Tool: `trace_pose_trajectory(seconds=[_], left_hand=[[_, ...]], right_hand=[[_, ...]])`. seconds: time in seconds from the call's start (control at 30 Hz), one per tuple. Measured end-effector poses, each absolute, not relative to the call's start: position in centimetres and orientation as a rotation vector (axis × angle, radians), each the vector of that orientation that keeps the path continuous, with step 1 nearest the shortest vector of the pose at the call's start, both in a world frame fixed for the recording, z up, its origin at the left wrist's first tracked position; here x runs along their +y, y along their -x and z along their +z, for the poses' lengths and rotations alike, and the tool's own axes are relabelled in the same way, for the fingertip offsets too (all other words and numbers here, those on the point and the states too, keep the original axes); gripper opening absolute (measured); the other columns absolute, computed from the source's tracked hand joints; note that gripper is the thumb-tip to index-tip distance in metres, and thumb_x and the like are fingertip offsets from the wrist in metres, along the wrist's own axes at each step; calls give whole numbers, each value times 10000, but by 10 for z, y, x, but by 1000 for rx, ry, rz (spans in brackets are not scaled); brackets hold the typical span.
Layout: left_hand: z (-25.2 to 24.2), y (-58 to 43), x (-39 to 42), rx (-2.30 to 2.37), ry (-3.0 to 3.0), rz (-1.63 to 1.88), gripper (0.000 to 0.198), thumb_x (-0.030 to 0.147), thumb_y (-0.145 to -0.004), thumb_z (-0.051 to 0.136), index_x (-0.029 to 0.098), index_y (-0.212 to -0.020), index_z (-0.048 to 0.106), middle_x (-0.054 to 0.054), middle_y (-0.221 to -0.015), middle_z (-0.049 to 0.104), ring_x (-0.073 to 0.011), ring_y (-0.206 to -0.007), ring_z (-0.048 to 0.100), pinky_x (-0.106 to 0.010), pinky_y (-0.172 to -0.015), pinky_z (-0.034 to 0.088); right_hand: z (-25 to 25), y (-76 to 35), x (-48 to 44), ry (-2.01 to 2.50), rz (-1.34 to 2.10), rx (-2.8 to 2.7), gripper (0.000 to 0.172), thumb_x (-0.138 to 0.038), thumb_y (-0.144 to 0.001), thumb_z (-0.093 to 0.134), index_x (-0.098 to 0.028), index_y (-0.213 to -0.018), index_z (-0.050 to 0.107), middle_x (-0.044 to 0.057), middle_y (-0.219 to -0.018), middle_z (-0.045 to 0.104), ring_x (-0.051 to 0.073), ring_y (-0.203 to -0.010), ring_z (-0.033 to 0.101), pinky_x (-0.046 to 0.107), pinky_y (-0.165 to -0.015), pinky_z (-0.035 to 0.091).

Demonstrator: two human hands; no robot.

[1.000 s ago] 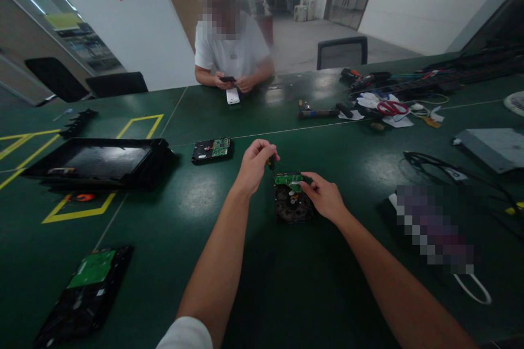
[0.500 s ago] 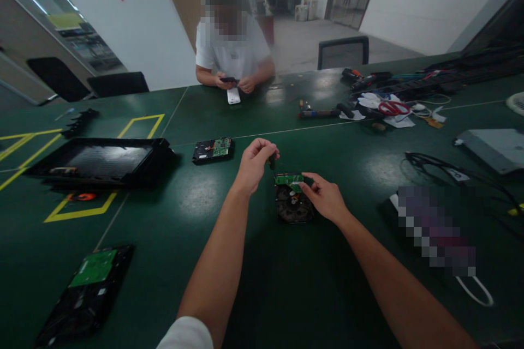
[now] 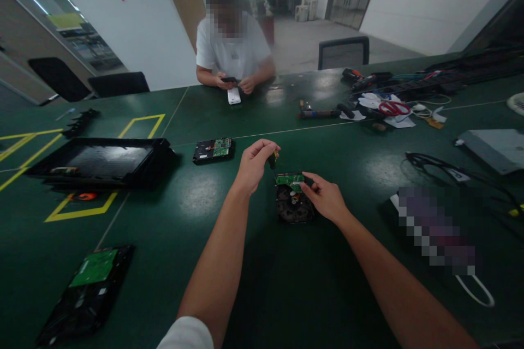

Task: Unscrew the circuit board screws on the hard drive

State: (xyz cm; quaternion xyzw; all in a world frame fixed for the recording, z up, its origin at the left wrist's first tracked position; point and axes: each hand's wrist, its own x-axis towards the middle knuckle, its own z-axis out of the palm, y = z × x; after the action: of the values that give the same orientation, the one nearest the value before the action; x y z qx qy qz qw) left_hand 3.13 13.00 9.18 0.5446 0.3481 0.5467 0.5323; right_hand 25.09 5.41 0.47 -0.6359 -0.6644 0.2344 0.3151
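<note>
A dark green counter (image 3: 164,262) spans the view, with a person in a white shirt (image 3: 235,46) at its far side, holding a dark phone above a white one. On the left lies a shallow black tray (image 3: 102,178), its inside catching glare; a small brownish piece shows at its near left, in it or part of it, I cannot tell. A red-orange item (image 3: 84,196) is partly hidden under its near edge. A grey metal box (image 3: 491,148) is cut off at the right. Nearer, a pixelated object (image 3: 438,229) with a white loop cannot be made out. At lower left a black hard drive with a green board (image 3: 85,294) reaches the bottom edge. The drive being worked on (image 3: 295,204) lies flat on the counter between the two forearms, its round hub showing; another drive (image 3: 213,151) lies beyond, to the left.

The two hands are well apart in pose. The right hand (image 3: 326,196) has thumb and forefinger slightly parted on the drive's right side; its other fingers are hidden, so I cannot tell how firmly it grips. The left hand (image 3: 254,161) pinches a small yellow-and-black screwdriver (image 3: 273,161) pointing down at the far left corner. Its tip is too small to make out.
</note>
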Motion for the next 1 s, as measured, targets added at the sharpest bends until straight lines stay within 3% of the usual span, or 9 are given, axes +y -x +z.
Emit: trace_pose_trajectory(seconds=[0.2,0.47,0.63,0.77,1.0], left_hand=[[92,-31,129,768,-1260,1283,187,361,-924,593,212,-916,706,-26,-786,652,-155,-760,631,-299,-759,500],[89,-36,131,789,-1184,1307,277,415,-955,505,216,-795,614,-11,-720,580,-145,-680,581,-314,-756,519],[90,-38,130,803,-1205,1300,322,482,-942,582,215,-761,583,0,-725,566,-132,-678,561,-308,-767,508],[91,-36,129,827,-1306,1293,303,450,-932,622,213,-743,633,-8,-739,596,-140,-719,572,-294,-751,479],[92,-30,129,860,-1417,1298,233,403,-938,607,229,-884,752,-16,-819,642,-142,-775,566,-277,-736,447]], right_hand=[[5,-251,54,1680,624,-1766,502,-539,-973,531,-270,-1388,621,-3,-732,695,171,-638,637,284,-588,434],[6,-250,55,1690,630,-1732,499,-571,-974,516,-271,-1351,648,4,-750,710,179,-652,651,287,-596,443],[7,-249,54,1711,604,-1730,510,-582,-968,523,-269,-1352,648,2,-738,707,179,-649,651,290,-592,436],[9,-248,54,1713,620,-1716,516,-591,-969,521,-278,-1362,640,-1,-750,711,176,-653,651,291,-602,446],[8,-248,54,1715,613,-1730,566,-600,-951,554,-278,-1415,602,-2,-740,699,172,-649,638,282,-595,430]])
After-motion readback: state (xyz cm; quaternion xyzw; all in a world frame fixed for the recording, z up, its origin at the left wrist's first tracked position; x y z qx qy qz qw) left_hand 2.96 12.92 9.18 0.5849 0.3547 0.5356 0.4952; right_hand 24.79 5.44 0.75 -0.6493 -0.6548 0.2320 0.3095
